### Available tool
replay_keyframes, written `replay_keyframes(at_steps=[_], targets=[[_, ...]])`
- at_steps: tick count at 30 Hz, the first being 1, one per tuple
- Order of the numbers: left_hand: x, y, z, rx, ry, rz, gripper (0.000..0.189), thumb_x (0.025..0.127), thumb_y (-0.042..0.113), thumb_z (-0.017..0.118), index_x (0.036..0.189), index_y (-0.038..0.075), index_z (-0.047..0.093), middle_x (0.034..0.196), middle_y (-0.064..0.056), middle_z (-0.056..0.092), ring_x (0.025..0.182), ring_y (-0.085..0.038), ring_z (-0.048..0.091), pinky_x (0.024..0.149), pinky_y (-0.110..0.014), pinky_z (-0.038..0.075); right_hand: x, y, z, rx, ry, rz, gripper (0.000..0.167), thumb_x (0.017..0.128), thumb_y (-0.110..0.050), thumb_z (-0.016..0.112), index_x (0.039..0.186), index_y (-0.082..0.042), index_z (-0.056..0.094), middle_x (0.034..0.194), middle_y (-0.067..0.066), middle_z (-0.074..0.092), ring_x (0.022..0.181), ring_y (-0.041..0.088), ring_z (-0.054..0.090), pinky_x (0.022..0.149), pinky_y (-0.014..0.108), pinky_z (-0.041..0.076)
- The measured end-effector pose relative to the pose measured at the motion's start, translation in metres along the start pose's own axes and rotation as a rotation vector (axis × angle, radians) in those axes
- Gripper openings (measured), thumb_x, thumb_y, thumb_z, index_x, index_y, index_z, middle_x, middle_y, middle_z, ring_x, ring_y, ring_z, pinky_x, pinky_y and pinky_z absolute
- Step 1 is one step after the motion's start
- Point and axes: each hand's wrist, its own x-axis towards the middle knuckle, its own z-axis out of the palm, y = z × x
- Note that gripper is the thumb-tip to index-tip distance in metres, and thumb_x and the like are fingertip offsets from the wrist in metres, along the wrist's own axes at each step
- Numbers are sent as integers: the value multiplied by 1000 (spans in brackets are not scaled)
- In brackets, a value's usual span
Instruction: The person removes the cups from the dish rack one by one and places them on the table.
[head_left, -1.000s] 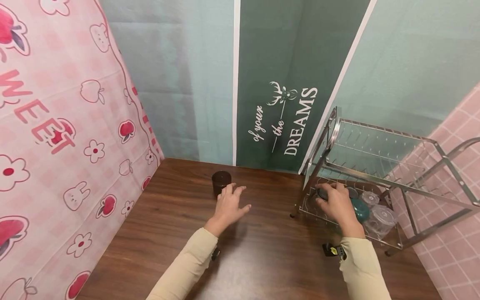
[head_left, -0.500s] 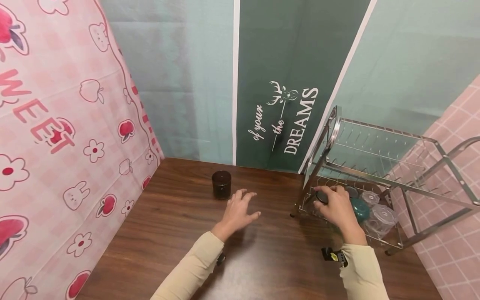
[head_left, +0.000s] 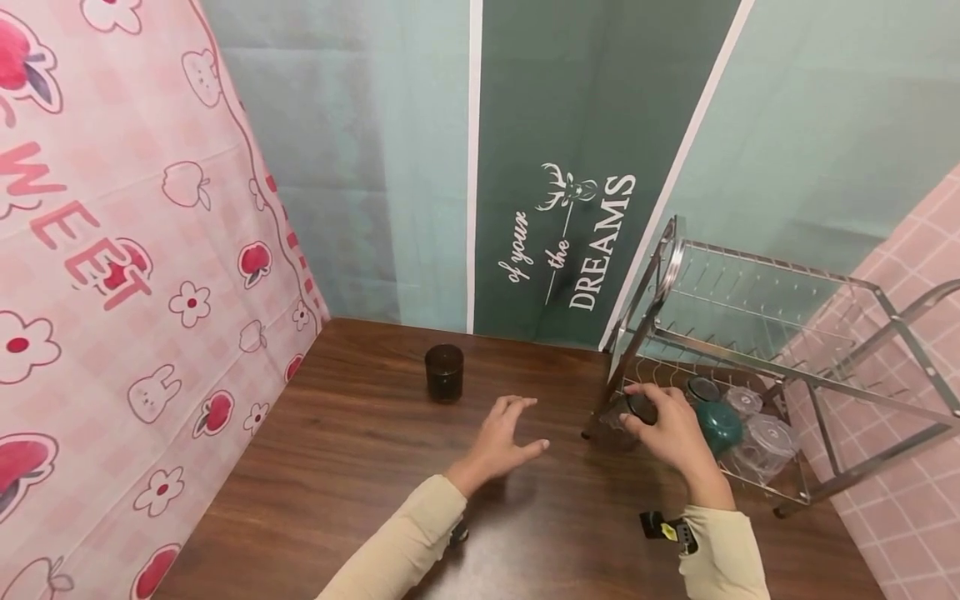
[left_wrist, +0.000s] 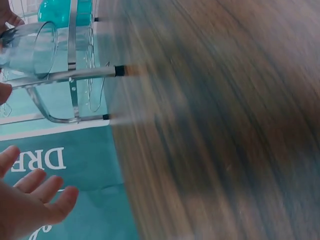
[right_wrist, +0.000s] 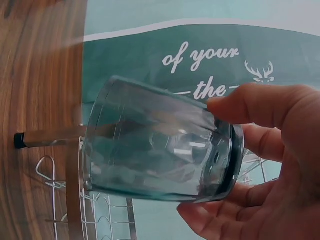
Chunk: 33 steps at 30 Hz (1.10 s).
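Tinted cup (right_wrist: 155, 145) is located at the near side of the dish rack, at the lower-tier level, beside the end frame closest to the left hand. Orientation: base up, mouth toward the table. The right hand (head_left: 673, 429) grasps it, thumb and fingers curled around the base end. Probable reason for this hold: the base is the uppermost part, accessible from above, and the grip leaves the rim and most of the wall free. Contact between cup and rack cannot be confirmed.

The left hand (head_left: 501, 442) is raised over the wooden table (head_left: 337, 500), fingers released and spread, holding nothing; its position leaves it near the cup without crowding the rack.

Clearance: the metal dish rack (head_left: 757, 360) is the main obstruction. Its upper tier overhangs the lower one, so access appears best from the near side. The end frame stands just beside the cup. On the lower tier, a teal vessel (head_left: 718, 427) sits just beside the right hand, with a dark cup (head_left: 703, 389), a small clear container (head_left: 744, 402) and a larger clear container (head_left: 771, 442) grouped around it. Well apart, a black cup (head_left: 445, 373) stands on the table near the printed backdrop (head_left: 555, 100)
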Motion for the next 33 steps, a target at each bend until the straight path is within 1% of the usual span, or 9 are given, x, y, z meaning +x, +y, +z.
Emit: replay_keyframes(at_steps=[4,7,10,13,17,20,24,29,33], targets=[[3,4,6,-107,7,6,63,79,37,72,133,16,48,127,-5,45,114,-23,48,91,-39,41,0,1,0,22,11,1,38,83,-17,69,117,-5,58,101,21,53,91,35,46,69,49,36],[3,6,11,-151,12,16,64,78,38,73,133,17,48,127,-3,46,116,-21,47,92,-39,40,0,3,2,51,27,2,37,83,-16,68,117,-5,58,101,20,56,89,33,50,70,48,37],[2,6,15,-192,10,21,65,77,38,74,133,20,48,128,0,46,117,-19,46,93,-40,38,-1,4,5,113,18,25,37,85,-17,66,118,-4,55,108,22,55,94,37,54,76,52,40],[1,7,17,-230,8,24,66,76,38,75,133,21,47,129,1,46,118,-16,44,94,-39,38,-3,3,7,178,-1,64,37,88,-20,63,120,-4,53,114,25,52,101,42,53,80,57,39],[0,7,22,-286,10,20,66,75,35,77,132,21,48,128,3,47,115,-13,46,89,-36,42,-8,2,10,220,-13,99,39,90,-24,61,122,-4,50,119,26,51,105,43,51,80,58,40],[0,7,25,-358,7,12,66,74,32,78,132,21,49,127,2,47,112,-15,47,84,-37,46,-11,4,14,241,-12,116,40,90,-25,61,122,-5,49,120,26,51,106,43,52,80,56,41],[2,10,30,-462,23,13,66,73,27,80,131,20,49,126,-2,48,112,-21,49,82,-41,48,-14,6,19,274,8,125,39,90,-25,62,122,-5,49,117,23,54,103,39,54,79,54,42],[3,14,35,-538,43,18,65,73,23,80,130,18,50,125,-7,49,112,-24,50,81,-40,48,-18,7,25,308,37,106,37,90,-20,62,121,-4,49,111,20,57,99,34,56,76,45,44],[2,16,37,-587,21,14,67,73,22,80,131,19,48,128,-12,47,114,-30,49,82,-41,48,-21,9,29,329,63,94,35,90,-16,62,121,-4,50,111,17,58,100,27,55,78,28,44]])
